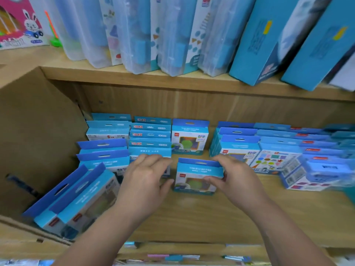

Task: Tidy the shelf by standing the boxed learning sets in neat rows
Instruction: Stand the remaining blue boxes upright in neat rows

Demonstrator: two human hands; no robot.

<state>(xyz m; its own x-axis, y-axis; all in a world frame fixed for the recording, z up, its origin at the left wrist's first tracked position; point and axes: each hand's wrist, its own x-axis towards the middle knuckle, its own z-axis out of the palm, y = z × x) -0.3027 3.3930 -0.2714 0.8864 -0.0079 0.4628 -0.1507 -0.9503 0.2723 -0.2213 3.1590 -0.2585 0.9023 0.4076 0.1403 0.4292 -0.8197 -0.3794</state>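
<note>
Small blue boxed learning sets stand in rows on the wooden shelf. One box stands alone in front of the middle row. My right hand grips its right side, fingers over the top edge and thumb on the front. My left hand lies on the box's left, thumb touching its left side, fingers spread over the front box of the neighbouring row. Another box of the same kind stands behind. Two boxes lean tilted at the front left.
More rows of boxes fill the right side, some lying flat at the far right. A cardboard wall closes the left. The upper shelf carries clear plastic cases and tall blue boxes.
</note>
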